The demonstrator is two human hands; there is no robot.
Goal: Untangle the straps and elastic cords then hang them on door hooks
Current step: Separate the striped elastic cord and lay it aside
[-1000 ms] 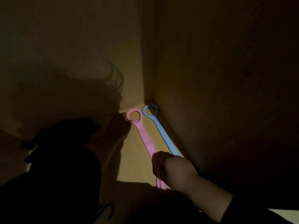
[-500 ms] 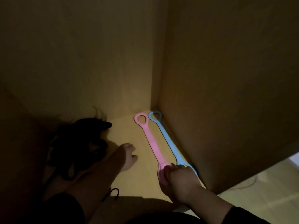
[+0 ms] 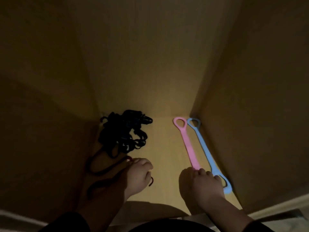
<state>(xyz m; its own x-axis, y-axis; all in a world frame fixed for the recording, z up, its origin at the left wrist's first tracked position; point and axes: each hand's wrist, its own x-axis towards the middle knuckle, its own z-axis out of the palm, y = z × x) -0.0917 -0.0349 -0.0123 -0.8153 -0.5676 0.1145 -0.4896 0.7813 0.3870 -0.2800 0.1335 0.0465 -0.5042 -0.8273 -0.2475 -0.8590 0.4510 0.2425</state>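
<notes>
Straps (image 3: 187,143) unlabelled, beside right hand (image 3: 199,183)

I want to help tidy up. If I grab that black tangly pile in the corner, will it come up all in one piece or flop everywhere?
The black tangle looks like many thin looped straps, so it would probably sag and dangle, not hold its shape. Since the loops cross over each other, most would likely lift together as one clump. The dark red cord seems to run out of it, so that may drag along.

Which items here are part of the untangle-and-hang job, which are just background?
Job items:
- black tangle of straps
- dark red cord, by the left hand
- pink strap and blue strap, near ends under the right hand

Background:
- wooden cabinet floor
- cabinet side wall
</notes>
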